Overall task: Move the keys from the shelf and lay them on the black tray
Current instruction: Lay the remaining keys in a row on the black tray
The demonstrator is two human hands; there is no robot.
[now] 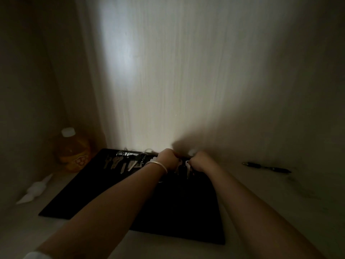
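A black tray point(89, 193) lies on the pale shelf surface against the back wall. Several silver keys on rings point(122, 161) lie in a row along the tray's far left edge. My left hand point(168, 159), with a silver bangle on the wrist, is curled at the tray's far edge. My right hand point(200, 160) is curled close beside it. Keys point(187, 170) hang down between the two hands, and both hands seem to pinch them. The dim light hides the fingertips.
An orange-yellow bottle point(71, 150) with a white cap stands in the back left corner. A white twisted object point(35, 189) lies left of the tray. A dark pen point(267, 167) lies on the shelf to the right.
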